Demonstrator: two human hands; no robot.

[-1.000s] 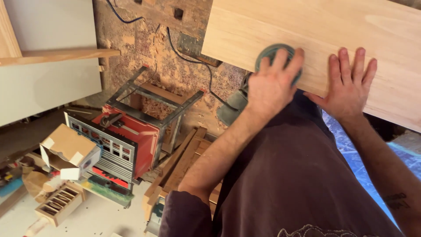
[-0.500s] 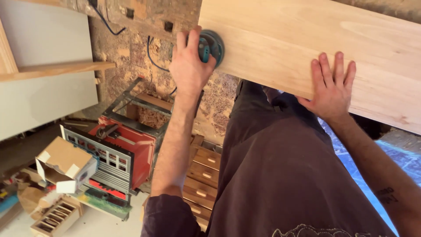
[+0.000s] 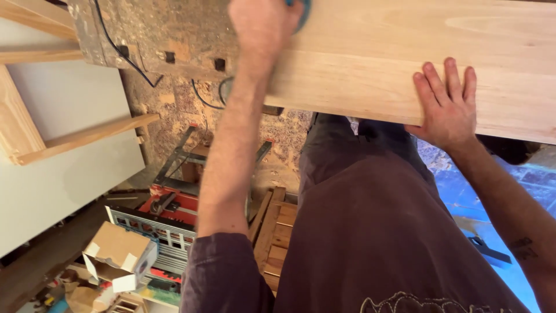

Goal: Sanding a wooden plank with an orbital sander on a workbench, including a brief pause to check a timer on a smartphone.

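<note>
A wide pale wooden board spans the top of the head view. My left hand is at the top edge, closed over a round teal sanding tool that rests on the board; only a sliver of the tool shows. My right hand lies flat on the board's near edge, fingers spread, pressing down on the wood. My dark purple shirt fills the lower middle.
A red table saw with a grey grille stands on the floor at lower left. An open cardboard box sits in front of it. A white panel with wooden rails leans at left. Wooden slats lie below. A black cable runs over the chipboard floor.
My left hand has slid the sanding tool further up and left along the board, now nearly out of the top of the view. My right hand stays flat on the board.
</note>
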